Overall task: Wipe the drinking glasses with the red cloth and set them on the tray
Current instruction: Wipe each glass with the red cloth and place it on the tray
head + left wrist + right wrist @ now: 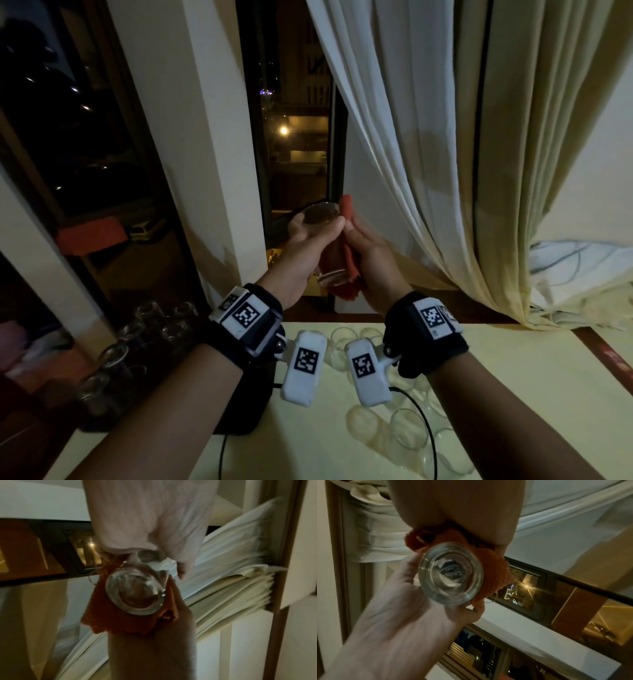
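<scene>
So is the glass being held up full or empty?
Empty, it seems: the glass shows clear through its base in both wrist views, no liquid visible. The left hand holds it against the red cloth.

One held glass [327,246], one red cloth [349,260], two hands.

Bare forearms, black wrist straps [435,346], white camera modules [303,365] with square black-and-white markers, thin black cables [424,431]
</scene>
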### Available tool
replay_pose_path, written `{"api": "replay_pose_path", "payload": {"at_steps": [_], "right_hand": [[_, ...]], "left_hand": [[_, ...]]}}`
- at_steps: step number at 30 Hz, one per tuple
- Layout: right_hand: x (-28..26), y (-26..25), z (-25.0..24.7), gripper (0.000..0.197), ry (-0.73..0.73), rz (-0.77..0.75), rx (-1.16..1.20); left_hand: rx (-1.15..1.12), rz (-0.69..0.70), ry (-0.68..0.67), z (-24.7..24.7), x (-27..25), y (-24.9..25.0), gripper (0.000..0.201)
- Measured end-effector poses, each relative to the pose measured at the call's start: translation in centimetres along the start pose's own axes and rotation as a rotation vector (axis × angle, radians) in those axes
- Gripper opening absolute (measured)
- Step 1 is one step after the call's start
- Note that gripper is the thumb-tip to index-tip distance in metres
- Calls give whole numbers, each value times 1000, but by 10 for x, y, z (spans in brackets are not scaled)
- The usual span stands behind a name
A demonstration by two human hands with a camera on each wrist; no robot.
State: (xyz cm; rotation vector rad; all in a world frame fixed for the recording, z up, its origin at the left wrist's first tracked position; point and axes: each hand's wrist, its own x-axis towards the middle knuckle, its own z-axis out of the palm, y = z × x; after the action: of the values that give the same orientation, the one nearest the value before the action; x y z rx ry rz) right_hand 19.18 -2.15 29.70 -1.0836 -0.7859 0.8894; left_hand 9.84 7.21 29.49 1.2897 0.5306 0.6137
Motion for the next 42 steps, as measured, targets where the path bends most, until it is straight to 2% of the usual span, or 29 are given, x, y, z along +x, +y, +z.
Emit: {"api": "replay_pose_path", "payload": {"at_steps": [2,5,7,11,13,16,17,20,22,24,28,30,33,35,36,39,41,42], "right_hand": [[-3,-3,2,46,-30,14,71],[-10,-8,1,50,-64,57,227],[-12,-10,-1,55,-79,36,232],[-14,-12,-4,47,-33,-65,49],[-15,-13,-6,50,-32,-78,8],[-18,-19,-9,50,-77,-52,70],[-19,-22,-11,51,-97,-37,118],[-21,-34,-17,58,-112,-25,174],[-19,-40,-21,50,-98,-82,111],[-17,-46,-24,37,-48,-128,59],[-18,-51,-24,37,-44,-148,30],[-20,-48,-25,43,-84,-111,99],[-21,-46,-29,57,-95,-43,185],[-18,-43,-32,56,-77,-60,169],[-18,-42,-31,51,-57,-88,138],[-20,-37,-27,31,-5,-141,70],[-24,-33,-23,34,-13,-144,61],[-26,-33,-23,38,-26,-136,71]], "left_hand": [[-5,15,2,0,-4,3,108],[-72,46,-83,-2,-10,5,83],[-111,61,-142,-3,-15,6,72],[-142,52,-67,5,-22,12,74],[-49,51,-27,15,-23,14,65],[15,89,11,26,-27,17,85],[-15,95,-26,26,-26,17,85],[-110,88,-201,26,-28,21,63],[-170,88,-234,26,-26,22,58],[-169,112,-167,33,-24,26,62],[-46,118,-55,52,-21,30,100],[-28,135,-34,53,-20,28,95],[-46,123,-130,49,-21,28,68],[-95,104,-166,45,-22,28,65],[-116,105,-138,44,-22,30,64],[-94,117,-40,50,-26,34,78],[23,117,-11,53,-29,30,98],[53,120,-5,52,-30,27,101]]}}
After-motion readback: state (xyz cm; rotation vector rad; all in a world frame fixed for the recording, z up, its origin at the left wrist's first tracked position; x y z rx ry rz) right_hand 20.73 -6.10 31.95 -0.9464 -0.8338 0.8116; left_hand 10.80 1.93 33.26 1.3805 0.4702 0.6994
